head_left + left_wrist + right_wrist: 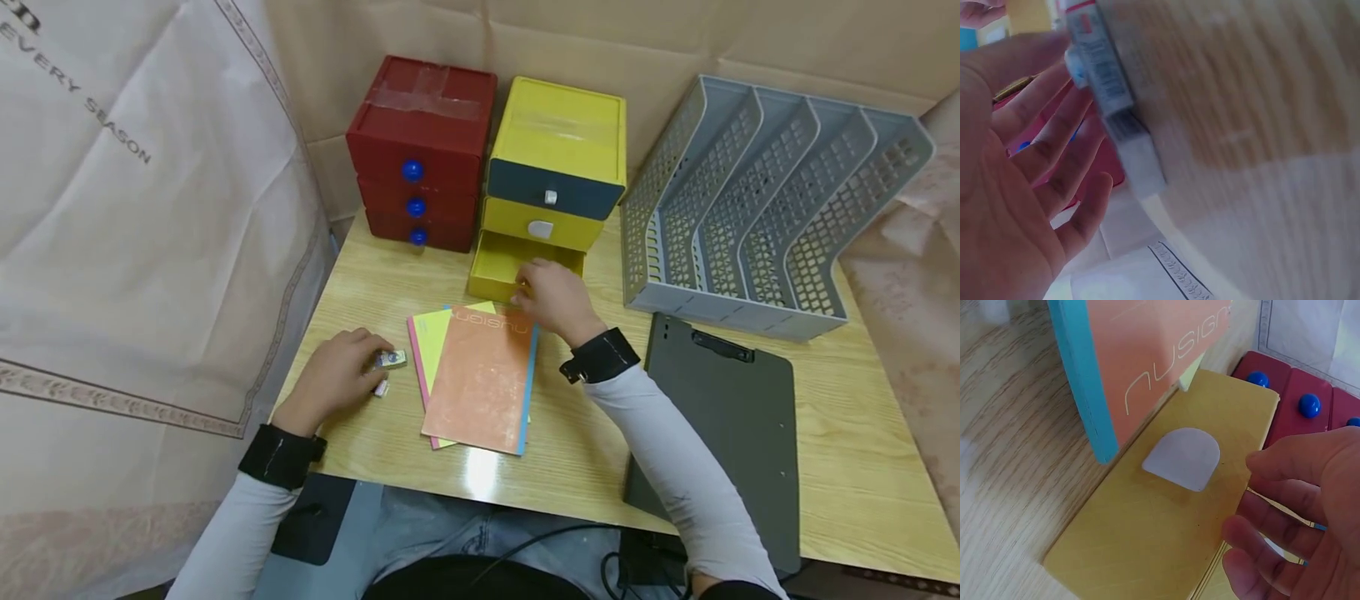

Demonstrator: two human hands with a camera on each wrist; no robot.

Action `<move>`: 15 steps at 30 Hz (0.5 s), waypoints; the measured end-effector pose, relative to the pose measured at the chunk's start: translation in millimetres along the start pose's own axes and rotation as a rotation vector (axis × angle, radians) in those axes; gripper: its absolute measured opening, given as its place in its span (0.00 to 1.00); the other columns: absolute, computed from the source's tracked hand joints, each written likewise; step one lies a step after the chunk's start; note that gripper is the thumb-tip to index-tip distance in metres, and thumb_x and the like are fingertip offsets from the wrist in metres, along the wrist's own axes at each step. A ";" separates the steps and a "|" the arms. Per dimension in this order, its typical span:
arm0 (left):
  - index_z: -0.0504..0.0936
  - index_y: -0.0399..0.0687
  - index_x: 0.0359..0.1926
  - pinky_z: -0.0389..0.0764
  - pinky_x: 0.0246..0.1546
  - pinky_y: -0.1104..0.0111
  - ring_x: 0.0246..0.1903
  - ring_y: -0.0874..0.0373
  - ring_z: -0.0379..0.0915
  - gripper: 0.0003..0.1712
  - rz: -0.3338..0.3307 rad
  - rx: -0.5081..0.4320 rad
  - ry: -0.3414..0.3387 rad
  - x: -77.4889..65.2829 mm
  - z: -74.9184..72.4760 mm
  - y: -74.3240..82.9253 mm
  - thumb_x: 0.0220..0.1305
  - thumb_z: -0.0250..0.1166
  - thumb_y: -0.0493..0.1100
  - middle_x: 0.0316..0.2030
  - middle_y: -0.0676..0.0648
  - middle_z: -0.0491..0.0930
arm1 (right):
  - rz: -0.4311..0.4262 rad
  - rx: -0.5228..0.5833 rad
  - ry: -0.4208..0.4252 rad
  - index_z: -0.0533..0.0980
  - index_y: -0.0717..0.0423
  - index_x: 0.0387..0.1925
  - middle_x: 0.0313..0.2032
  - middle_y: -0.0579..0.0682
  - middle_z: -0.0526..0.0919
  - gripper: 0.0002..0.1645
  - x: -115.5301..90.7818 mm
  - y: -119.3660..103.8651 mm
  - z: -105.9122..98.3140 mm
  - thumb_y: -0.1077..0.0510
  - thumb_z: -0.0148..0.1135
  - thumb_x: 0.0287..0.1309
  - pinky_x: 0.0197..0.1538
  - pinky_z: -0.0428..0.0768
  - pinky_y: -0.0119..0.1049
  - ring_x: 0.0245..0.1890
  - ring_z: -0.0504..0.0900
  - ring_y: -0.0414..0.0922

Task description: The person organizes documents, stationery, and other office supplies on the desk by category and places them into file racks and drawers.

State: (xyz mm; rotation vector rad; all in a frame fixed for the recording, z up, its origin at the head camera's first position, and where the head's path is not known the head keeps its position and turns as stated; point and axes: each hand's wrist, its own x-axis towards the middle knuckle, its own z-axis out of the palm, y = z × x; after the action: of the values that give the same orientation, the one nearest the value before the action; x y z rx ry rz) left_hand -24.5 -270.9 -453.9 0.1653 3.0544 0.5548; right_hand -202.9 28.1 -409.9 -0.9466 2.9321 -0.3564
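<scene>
My left hand (333,379) is at the left of the desk, thumb and fingertips at a small printed box (392,359) and a smaller whitish piece (382,388). In the left wrist view its fingers are extended, with the box (1107,69) and a grey-white block (1138,159) standing just past the fingertips. My right hand (558,298) hovers at the pulled-out bottom drawer (491,287) of the yellow cabinet (566,125). Its fingers are loosely bent beside the upper edge of the drawer front (1122,550), apart from the white pull (1188,459).
An orange notebook (480,383) lies over a yellow one (431,333) mid-desk. A maroon drawer cabinet (420,125) stands left of the yellow one. A grey file rack (735,304) is at the back right, with a dark clipboard (727,417) in front.
</scene>
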 end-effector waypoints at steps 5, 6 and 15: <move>0.83 0.53 0.44 0.68 0.27 0.65 0.27 0.58 0.68 0.17 -0.009 0.053 0.002 6.5 6.0 -2.9 0.51 0.69 0.48 0.30 0.54 0.77 | 0.003 -0.014 0.031 0.80 0.51 0.37 0.33 0.47 0.78 0.09 -7.2 8.0 -1.4 0.54 0.62 0.54 0.33 0.77 0.42 0.32 0.78 0.46; 0.83 0.53 0.44 0.67 0.26 0.66 0.26 0.58 0.67 0.17 -0.008 0.059 -0.002 7.4 6.4 -3.9 0.51 0.69 0.49 0.30 0.54 0.76 | 0.007 -0.018 0.037 0.80 0.50 0.36 0.33 0.47 0.79 0.09 -8.8 10.3 -1.5 0.54 0.61 0.53 0.32 0.78 0.42 0.32 0.78 0.46; 0.81 0.53 0.46 0.73 0.28 0.65 0.30 0.58 0.73 0.16 -0.022 -0.084 -0.042 20.5 -7.5 -2.4 0.55 0.64 0.47 0.34 0.52 0.79 | 0.030 -0.022 0.106 0.82 0.50 0.34 0.33 0.48 0.82 0.07 -27.8 42.3 -2.5 0.60 0.59 0.54 0.36 0.78 0.42 0.32 0.80 0.46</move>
State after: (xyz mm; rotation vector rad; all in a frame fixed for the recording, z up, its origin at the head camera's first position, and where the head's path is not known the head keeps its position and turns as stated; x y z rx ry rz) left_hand -45.5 -273.4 -447.9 0.1386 2.9822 0.6686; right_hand -204.8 78.1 -418.2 -0.9132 3.0479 -0.3859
